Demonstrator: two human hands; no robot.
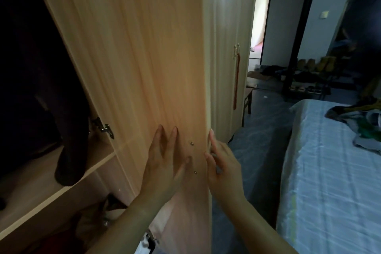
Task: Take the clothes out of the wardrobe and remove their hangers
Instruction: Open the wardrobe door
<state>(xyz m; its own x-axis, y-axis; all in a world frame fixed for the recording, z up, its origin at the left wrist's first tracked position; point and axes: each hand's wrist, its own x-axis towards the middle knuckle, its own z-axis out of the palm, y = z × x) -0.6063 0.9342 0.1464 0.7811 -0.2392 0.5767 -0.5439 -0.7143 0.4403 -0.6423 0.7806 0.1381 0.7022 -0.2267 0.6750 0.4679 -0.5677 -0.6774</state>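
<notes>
The wardrobe door [132, 51] of pale wood stands swung open in front of me, its inner face toward the camera. My left hand [165, 161] lies flat on that inner face, fingers straight, beside two small screw heads. My right hand [221, 163] curls its fingers round the door's outer edge, where the handle is hidden behind the panel. Inside the wardrobe at the left hang dark clothes [51, 88], their lower ends reaching down to a wooden shelf [41, 181]. Hangers are hidden in the dark.
A bed with a pale blue sheet [329, 181] stands at the right, with a heap of clothes [358, 121] on it. A narrow strip of floor [257, 150] runs between wardrobe and bed. A shut wardrobe door [228, 47] and a lit doorway [258, 22] lie beyond.
</notes>
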